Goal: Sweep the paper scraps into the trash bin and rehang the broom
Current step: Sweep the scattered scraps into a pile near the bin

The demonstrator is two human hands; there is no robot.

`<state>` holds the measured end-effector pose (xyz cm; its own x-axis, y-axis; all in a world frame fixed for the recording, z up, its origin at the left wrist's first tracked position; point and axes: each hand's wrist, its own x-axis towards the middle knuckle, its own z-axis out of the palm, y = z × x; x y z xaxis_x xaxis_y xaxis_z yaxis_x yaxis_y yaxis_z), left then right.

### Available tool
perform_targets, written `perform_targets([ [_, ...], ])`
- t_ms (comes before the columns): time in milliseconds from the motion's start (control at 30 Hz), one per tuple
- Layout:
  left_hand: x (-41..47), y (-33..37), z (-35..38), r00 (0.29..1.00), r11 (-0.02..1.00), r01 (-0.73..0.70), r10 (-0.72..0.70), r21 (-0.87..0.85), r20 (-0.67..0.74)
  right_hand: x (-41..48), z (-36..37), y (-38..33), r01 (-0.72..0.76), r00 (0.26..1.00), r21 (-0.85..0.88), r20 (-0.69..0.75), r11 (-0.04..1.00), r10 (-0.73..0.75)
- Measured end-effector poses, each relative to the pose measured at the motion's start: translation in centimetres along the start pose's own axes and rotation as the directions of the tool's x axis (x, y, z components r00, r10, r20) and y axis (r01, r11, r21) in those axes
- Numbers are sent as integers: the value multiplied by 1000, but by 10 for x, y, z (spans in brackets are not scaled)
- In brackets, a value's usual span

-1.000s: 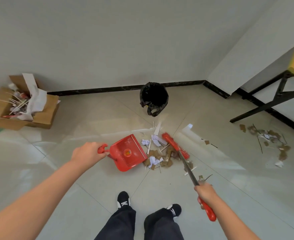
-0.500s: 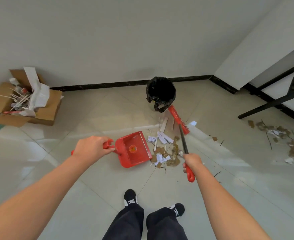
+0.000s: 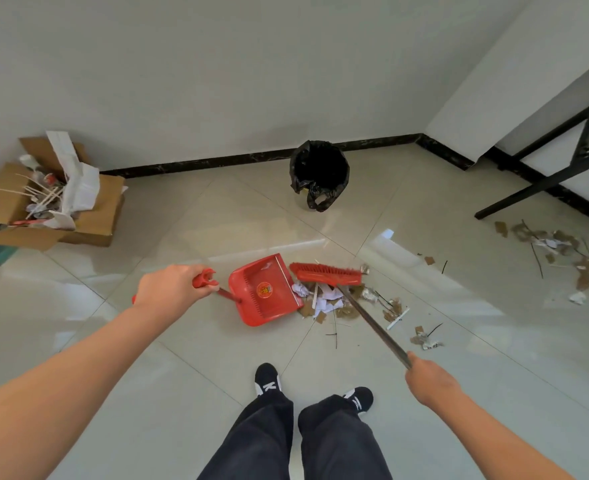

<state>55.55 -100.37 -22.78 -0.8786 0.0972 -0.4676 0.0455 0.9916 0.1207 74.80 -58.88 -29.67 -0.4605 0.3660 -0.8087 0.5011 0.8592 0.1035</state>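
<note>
Head view looks down on a heap of white paper scraps and brown cardboard bits [image 3: 324, 301] lying on the glossy pale tiled floor [image 3: 217, 368], just ahead of the person's two black shoes. A red plastic dustpan [image 3: 263, 291] rests on the tiles with its open lip touching the left edge of the heap, and a round orange sticker shows on its tray. The left hand [image 3: 172, 289] holds the dustpan's red handle with its fingers curled tight around it. A red-bristled broom head [image 3: 326, 273] sits on the far side of the heap, touching the scraps, with its dark metal shaft running back and rightward over them. The right hand [image 3: 428, 379] grips that shaft low in the view, fingers wrapped closed about it. A few stray scraps and thin dark twigs lie just right of the heap. Beyond the dustpan, near the dark baseboard of the white wall, stands a small trash bin lined with a black plastic bag [image 3: 319, 173], well apart from the heap. A second scatter of brown and white scraps [image 3: 560, 251] lies far right, near the black metal frame legs [image 3: 546, 178]. At far left sits an open brown cardboard box stuffed with paper and sticks [image 3: 48, 199].
</note>
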Motion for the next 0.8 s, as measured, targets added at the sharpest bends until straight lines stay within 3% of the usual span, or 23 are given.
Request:
perform_targets([
  [67,-4,6,-10,1000,1000,5,-5,-1,-22,-9,-12,21,-32,997,217,70,976,17],
  [133,-5,13,-24,997,1000,10,-11,-6,-78,-18,-28,40,-136,986,494,149,859,71],
  [200,-2,19,-41,992,1000,0,1,4,-124,-34,-38,53,-187,977,624,201,759,76],
  [333,1,35,-73,986,996,-64,73,61,-150,-53,-51,67,-212,975,723,203,657,92],
  [400,-3,48,-83,982,990,-109,121,89,-142,-55,-62,71,-305,951,836,288,455,108],
  [467,-8,64,-88,977,982,-146,162,118,-138,-60,-67,74,-334,943,874,311,353,121],
  [567,-14,88,-91,965,969,-195,217,150,-147,-64,-73,83,-270,961,893,228,359,156],
  [667,-12,117,-90,951,957,-244,267,156,-155,-52,-82,110,-279,949,929,227,243,220],
  [800,2,168,-86,947,967,-237,251,91,-202,-20,-99,153,-269,944,923,197,274,263],
])
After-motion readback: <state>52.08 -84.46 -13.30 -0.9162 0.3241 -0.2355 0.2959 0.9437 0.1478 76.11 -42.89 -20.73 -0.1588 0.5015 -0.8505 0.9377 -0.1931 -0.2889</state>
